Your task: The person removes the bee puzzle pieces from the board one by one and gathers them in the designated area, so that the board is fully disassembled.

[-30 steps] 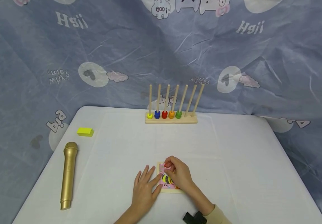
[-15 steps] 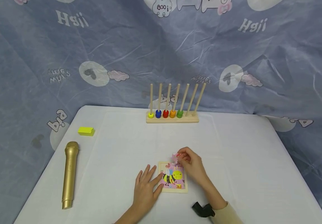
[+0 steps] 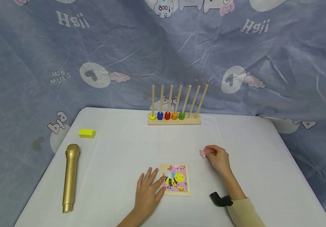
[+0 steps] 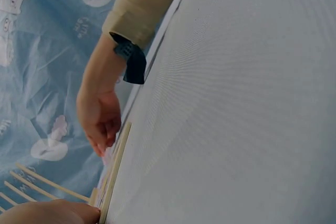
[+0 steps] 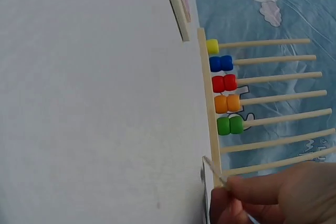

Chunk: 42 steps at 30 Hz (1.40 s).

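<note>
A square wooden puzzle point(image 3: 175, 193) with a bee picture lies on the table; bare wood shows at its upper left corner. My left hand point(image 3: 148, 192) rests beside it with fingers spread, thumb and index finger on its left edge. To the right of the puzzle, my right hand point(image 3: 219, 159) pinches a pink puzzle piece point(image 3: 202, 153) between thumb and fingers. The right wrist view shows this piece point(image 5: 214, 170) tilted and edge-on at the fingertips. In the left wrist view the right hand point(image 4: 101, 121) appears beyond the puzzle's wooden edge point(image 4: 116, 174).
A wooden peg rack point(image 3: 174, 123) with coloured beads stands at the back of the white table point(image 3: 128, 138). On the left lie a gold microphone point(image 3: 70, 178) and a yellow block point(image 3: 87, 133). A black strap point(image 3: 221, 200) hangs at the right wrist.
My right hand has lifted the pink puzzle piece from the puzzle's upper part and carried it right, away from the puzzle. My left hand has stayed at the left edge.
</note>
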Each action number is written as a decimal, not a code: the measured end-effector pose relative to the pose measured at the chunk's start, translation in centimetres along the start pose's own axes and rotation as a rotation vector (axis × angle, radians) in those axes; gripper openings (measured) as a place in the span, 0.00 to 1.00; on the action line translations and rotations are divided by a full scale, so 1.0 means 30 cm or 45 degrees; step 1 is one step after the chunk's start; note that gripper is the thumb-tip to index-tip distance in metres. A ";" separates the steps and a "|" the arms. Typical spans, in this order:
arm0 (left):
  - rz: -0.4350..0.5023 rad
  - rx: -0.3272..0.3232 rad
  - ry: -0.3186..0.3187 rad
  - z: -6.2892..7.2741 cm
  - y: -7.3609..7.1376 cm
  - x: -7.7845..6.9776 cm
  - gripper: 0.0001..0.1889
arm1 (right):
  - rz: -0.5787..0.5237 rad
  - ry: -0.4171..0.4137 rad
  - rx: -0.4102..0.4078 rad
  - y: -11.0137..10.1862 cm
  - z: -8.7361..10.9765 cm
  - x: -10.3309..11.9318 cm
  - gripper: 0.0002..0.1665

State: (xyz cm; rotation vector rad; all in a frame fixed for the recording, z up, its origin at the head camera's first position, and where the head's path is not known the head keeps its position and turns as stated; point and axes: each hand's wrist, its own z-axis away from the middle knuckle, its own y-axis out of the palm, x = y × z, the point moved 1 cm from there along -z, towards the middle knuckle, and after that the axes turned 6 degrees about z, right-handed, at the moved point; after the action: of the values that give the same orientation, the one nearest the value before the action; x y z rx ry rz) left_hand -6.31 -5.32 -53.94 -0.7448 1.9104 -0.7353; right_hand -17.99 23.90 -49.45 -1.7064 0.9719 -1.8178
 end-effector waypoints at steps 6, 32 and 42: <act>0.007 -0.003 0.004 0.002 0.001 -0.002 0.18 | 0.071 -0.075 -0.077 0.024 0.001 -0.026 0.11; -0.001 -0.005 0.000 -0.001 -0.005 -0.001 0.18 | -0.073 -0.102 -0.171 0.054 0.083 0.019 0.11; 0.002 -0.044 0.034 0.001 -0.002 0.002 0.18 | -0.186 -0.246 -0.060 0.095 0.158 0.112 0.14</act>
State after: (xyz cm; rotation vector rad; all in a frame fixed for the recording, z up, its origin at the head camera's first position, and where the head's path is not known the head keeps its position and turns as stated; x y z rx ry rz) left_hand -6.31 -5.42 -53.93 -0.7581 1.9517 -0.7165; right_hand -14.11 18.69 -49.49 -1.9862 0.8347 -1.6900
